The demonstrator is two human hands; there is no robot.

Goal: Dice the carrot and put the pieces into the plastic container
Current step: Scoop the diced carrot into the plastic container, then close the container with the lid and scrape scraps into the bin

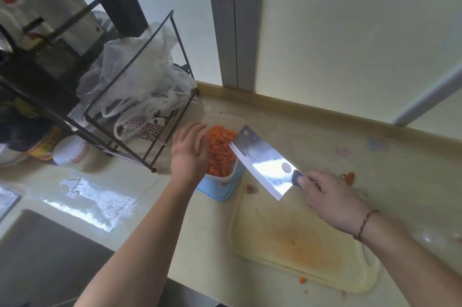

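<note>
Both forearms outstretched, left hand (188,150) flat-fingered against carrot dice (220,154), right hand (330,199) gripping cleaver (262,160) handle

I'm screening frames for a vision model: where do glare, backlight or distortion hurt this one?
Head view: glare whitens the steel cleaver blade and glossy cream countertop; bright window panels backlight the scene, leaving the black wire rack dim; wide-angle lens bends edges; orange diced carrot slightly soft.
</note>
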